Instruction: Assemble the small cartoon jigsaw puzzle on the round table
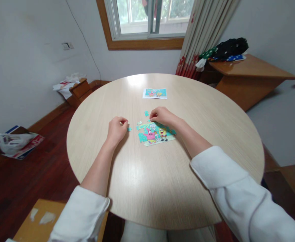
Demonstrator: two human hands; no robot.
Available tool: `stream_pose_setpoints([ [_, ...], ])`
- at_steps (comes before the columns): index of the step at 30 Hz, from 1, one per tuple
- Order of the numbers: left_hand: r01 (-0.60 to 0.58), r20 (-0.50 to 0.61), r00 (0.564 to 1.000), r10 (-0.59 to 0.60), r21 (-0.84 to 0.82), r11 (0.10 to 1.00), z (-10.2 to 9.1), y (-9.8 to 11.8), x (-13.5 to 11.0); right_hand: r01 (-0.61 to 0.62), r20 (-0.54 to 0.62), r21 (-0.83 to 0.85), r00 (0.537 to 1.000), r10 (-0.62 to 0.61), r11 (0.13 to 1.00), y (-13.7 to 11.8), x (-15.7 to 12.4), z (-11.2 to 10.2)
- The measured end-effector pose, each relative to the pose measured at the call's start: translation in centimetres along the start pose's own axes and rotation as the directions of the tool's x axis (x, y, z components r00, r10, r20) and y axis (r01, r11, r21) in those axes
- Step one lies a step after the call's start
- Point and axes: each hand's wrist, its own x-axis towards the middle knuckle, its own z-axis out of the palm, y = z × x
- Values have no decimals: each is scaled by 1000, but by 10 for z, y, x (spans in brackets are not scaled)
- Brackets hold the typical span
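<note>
A partly joined jigsaw puzzle (154, 135) with a pink starfish figure and a yellow sponge figure lies flat on the round table. Its left and upper edges are uneven. My left hand (117, 128) is closed at the puzzle's left, fingertips pinched at a small teal puzzle piece (129, 129). Over the puzzle's top edge, my right hand (162, 115) pinches another small teal piece (149, 120). The hand and forearm hide part of the puzzle's upper right. Loose teal pieces (146, 113) and a pale piece (139, 123) lie just above the puzzle.
A printed reference picture (155, 93) lies farther back on the pale round table (147, 188). At the right stands a wooden desk (253, 69) with dark dotted cloth (230, 48) on it. A yellowish wooden seat (36, 218) is at the lower left.
</note>
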Motion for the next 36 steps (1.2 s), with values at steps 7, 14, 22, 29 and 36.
stream_pose_setpoints([
  [7, 12, -1, 1000, -12, 1, 1000, 0, 1, 0, 10, 15, 1, 1000, -11, 1000, -2, -1, 0],
  [14, -1, -15, 1000, 1, -9, 1000, 0, 0, 0, -19, -10, -30, 1000, 18, 999, -1, 1, 3],
  [22, 1, -4, 1000, -1, -1, 1000, 0, -1, -1, 24, -22, -6, 999, -25, 1000, 1, 0, 5],
  [29, -4, 5, 1000, 4, -5, 1000, 0, -1, 0, 159, -20, 82, 987, -158, 984, -12, -4, -2],
  [36, -2, 21, 1000, 2, 11, 1000, 0, 0, 1, 39, 192, 439, 972, -137, 898, -34, -7, -3],
])
